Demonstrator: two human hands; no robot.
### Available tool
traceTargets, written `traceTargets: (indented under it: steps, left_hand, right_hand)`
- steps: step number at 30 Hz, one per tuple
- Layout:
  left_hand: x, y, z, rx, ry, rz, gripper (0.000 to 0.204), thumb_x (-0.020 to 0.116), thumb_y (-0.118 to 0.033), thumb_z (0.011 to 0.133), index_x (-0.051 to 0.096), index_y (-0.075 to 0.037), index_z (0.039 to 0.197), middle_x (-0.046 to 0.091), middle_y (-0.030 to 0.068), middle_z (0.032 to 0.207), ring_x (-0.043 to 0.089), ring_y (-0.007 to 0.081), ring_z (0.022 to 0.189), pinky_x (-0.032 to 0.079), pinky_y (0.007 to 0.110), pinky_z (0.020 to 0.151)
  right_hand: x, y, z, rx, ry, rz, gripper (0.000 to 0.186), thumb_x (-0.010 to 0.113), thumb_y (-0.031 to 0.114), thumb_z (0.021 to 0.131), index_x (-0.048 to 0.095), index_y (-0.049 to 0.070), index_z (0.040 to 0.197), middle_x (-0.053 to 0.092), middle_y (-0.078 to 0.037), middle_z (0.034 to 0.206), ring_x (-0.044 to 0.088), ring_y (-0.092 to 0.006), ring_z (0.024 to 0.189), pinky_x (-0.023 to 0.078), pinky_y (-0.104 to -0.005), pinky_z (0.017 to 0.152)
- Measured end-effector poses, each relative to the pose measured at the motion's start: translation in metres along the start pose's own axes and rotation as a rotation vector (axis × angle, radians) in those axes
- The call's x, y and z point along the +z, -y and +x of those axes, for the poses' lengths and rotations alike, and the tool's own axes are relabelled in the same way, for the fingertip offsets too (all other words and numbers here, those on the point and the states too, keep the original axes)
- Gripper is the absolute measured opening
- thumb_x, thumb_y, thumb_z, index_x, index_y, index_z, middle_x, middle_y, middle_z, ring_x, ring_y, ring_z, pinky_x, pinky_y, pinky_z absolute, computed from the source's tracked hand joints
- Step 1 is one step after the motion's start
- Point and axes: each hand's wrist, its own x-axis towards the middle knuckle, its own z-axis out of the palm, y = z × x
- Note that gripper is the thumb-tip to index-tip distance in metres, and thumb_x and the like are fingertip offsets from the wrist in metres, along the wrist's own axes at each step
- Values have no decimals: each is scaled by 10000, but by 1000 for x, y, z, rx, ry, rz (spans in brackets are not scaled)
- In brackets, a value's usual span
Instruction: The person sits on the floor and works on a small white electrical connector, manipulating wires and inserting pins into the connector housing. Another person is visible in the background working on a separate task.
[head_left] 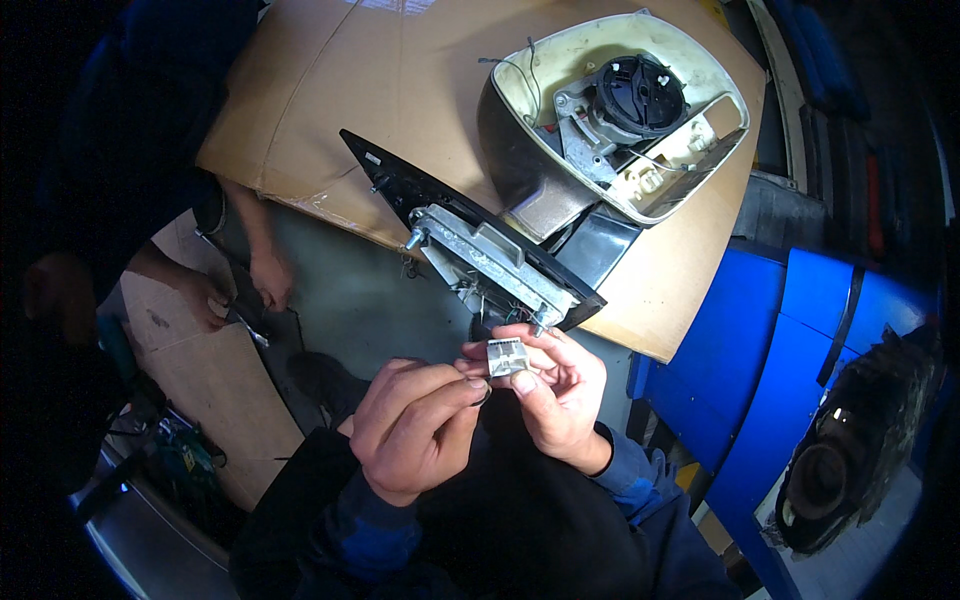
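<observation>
My right hand [562,395] holds a small whitish plastic electrical connector [507,357] between thumb and fingers, a row of dark slots along its upper edge. Close beside it, my left hand [415,425] is closed in a pinch on a thin dark piece, perhaps a wire end, too small to make out. Just beyond both hands lies a disassembled car side mirror. Its black triangular mounting base [480,240] carries a metal bracket with bolts and loose thin wires. The mirror housing [515,150] lies open behind, showing a round black motor unit [640,97].
Cardboard [330,110] covers the work surface, its edge bending near my hands. At left, a co-worker's hands [268,278] hold a metal tool [255,335]. Blue panels [740,350] stand at right, with a dirty black part [835,470] beside them.
</observation>
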Motion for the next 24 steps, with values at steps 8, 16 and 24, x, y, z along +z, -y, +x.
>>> traceTargets:
  steps: [8, 16, 24]
  left_hand:
    - [-1, -4, 4, -47, 3, 10, 155, 824, 30, 861, 764, -17, 997, 745, 123, 973, 719, 273, 798, 573, 383, 729]
    - [-3, -3, 6, -60, 45, -8, 162, 813, 36, 856, 765, -6, 1005, 748, 130, 995, 722, 281, 812, 569, 389, 736]
    - [-7, -2, 12, -16, 107, 46, 144, 772, 41, 896, 772, 41, 1040, 732, 155, 1005, 728, 302, 814, 584, 391, 710]
  right_hand:
    - [0, -1, 0, 14, -17, 9, 501, 746, 147, 1032, 582, -154, 1397, 740, -376, 1224, 785, -413, 1123, 633, -501, 1027]
    - [-6, 0, 0, -12, 45, -6, 472, 716, 36, 1028, 561, -160, 1430, 726, -334, 1300, 747, -355, 1218, 614, -454, 1066]
    - [-4, -2, 0, -20, -21, -116, 531, 784, 111, 998, 592, -164, 1409, 756, -321, 1243, 774, -318, 1162, 616, -413, 1054]
